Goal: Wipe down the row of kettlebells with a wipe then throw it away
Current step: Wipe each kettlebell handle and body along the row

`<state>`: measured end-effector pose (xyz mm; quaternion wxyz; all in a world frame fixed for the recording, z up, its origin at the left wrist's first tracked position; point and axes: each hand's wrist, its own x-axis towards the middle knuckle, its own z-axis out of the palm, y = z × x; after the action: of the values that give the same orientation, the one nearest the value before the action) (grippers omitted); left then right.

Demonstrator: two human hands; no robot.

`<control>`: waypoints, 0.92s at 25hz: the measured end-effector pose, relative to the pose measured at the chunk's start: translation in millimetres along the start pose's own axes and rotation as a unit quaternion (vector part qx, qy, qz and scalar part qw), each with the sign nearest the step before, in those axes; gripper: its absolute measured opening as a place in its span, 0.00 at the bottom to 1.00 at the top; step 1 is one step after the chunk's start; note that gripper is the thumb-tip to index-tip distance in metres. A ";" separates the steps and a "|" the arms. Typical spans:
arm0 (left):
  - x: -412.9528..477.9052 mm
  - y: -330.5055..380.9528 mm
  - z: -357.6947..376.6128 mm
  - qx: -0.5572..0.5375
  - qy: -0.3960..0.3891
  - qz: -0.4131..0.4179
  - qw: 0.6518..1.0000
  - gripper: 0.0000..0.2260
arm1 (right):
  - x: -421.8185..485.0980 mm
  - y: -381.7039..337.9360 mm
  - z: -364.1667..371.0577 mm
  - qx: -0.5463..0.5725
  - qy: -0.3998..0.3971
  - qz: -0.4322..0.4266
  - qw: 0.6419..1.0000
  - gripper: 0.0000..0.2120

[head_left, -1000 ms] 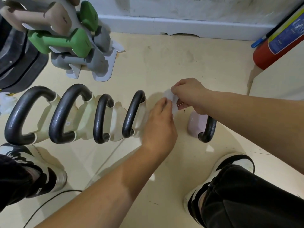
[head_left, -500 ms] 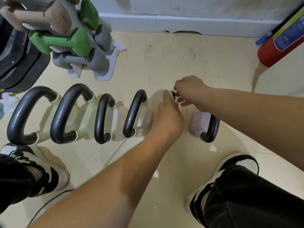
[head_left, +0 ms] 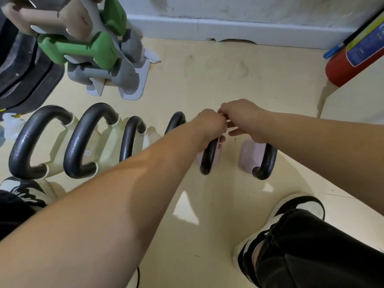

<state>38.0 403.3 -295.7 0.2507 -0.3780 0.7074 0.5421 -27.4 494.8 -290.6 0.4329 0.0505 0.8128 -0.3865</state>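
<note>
A row of kettlebells stands on the floor: several cream ones [head_left: 108, 140] with black handles on the left, then two pink ones on the right. My left hand [head_left: 209, 125] reaches over the nearer pink kettlebell [head_left: 208, 156] and curls round the top of its black handle, thumb underneath. My right hand [head_left: 243, 119] sits knuckle to knuckle against the left one, its fingers bent towards the same spot. The wipe is hidden between the hands. The second pink kettlebell [head_left: 249, 154] stands just right of them, partly under my right wrist.
A rack of green, grey and beige dumbbells [head_left: 83, 48] stands at the back left beside black weight plates [head_left: 18, 69]. A red fire extinguisher [head_left: 353, 53] leans at the right by a cream panel. My shoes [head_left: 291, 210] rest on the floor near the row.
Both hands held a white wipe in the open a second ago. They have closed together, the wipe has gone out of sight, and my left hand now wraps the pink kettlebell's handle.
</note>
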 end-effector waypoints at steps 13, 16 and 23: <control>-49.7 -78.6 22.7 0.151 0.153 0.247 0.945 0.26 | -6.5 2.0 -5.4 0.005 -0.030 -0.004 1.000 0.17; -12.2 -22.9 16.8 0.323 0.087 0.226 0.915 0.31 | -5.4 2.8 -5.9 0.028 0.002 0.018 0.999 0.20; -9.5 13.1 18.7 0.633 0.044 0.202 0.746 0.19 | -10.0 -8.0 -6.7 -0.034 0.064 0.004 0.997 0.13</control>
<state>32.0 425.3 -286.2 0.2857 -0.0038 0.9583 -0.0087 -29.0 496.3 -276.3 0.3829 0.0639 0.8512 -0.3532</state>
